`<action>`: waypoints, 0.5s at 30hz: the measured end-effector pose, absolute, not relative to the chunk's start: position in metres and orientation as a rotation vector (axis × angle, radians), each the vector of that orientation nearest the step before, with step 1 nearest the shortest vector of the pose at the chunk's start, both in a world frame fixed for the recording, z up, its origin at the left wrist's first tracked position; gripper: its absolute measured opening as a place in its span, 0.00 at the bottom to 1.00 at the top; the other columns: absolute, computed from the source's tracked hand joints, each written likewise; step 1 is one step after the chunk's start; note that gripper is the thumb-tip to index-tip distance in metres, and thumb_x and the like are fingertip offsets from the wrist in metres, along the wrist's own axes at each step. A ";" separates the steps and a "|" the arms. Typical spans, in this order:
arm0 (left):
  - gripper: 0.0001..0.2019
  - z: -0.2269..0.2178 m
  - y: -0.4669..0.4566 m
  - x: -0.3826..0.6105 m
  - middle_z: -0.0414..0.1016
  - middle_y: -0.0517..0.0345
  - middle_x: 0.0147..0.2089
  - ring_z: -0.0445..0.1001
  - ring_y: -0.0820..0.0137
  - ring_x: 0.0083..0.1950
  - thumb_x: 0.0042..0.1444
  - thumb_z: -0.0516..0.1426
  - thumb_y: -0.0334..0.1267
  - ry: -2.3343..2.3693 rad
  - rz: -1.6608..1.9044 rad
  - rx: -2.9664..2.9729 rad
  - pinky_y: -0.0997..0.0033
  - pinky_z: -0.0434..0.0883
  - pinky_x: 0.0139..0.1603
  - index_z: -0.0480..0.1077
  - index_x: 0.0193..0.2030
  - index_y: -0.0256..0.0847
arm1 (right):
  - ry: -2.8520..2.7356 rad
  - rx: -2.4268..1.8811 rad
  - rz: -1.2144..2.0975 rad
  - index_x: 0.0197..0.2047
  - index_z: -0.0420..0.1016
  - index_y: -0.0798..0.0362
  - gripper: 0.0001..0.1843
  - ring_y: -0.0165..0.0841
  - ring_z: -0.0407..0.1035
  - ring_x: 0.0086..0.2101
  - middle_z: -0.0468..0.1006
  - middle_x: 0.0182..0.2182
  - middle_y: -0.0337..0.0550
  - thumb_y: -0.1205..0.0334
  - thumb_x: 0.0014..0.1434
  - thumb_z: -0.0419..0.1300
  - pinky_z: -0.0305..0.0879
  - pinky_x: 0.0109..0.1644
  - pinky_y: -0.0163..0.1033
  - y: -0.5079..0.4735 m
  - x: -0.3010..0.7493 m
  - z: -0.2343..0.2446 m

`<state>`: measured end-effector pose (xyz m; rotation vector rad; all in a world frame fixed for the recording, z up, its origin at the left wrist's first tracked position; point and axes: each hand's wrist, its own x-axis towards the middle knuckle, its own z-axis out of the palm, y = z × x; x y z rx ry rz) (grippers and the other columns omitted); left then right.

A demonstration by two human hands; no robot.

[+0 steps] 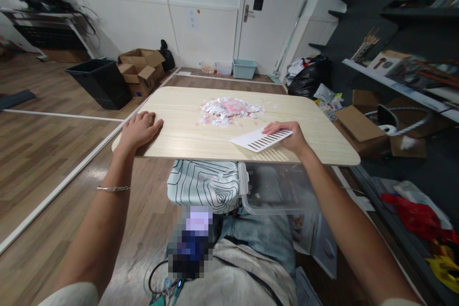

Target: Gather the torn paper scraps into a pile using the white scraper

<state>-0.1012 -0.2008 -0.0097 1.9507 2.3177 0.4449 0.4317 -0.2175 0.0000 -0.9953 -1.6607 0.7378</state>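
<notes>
A heap of small white and pink paper-like scraps [229,109] lies on the pale wooden tabletop [172,141], toward its far side. My right hand [289,136] grips a flat white piece with a row of slots [256,139], tilted over the near part of the table, just short of the heap. Whether its lower edge touches the wood I cannot tell. On the table's left edge rests my left hand [139,130], palm down, holding nothing, with its thumb apart from the fingers.
Below the near edge sit a clear plastic box [279,191] and a patterned cushion-like item [204,181]. A black bin [102,83] and open cardboard boxes [141,69] stand on the floor at left. Shelves [401,81] and another carton [362,124] flank the right side.
</notes>
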 end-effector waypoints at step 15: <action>0.37 -0.002 -0.203 -0.098 0.67 0.27 0.97 0.67 0.34 0.96 0.90 0.46 0.55 2.310 0.323 1.962 0.26 0.61 0.98 0.72 0.88 0.31 | -1.438 -0.989 0.471 0.21 0.84 0.41 0.52 0.49 0.88 0.32 0.89 0.24 0.50 -0.04 0.46 0.74 0.90 0.62 0.64 -0.209 0.451 -0.013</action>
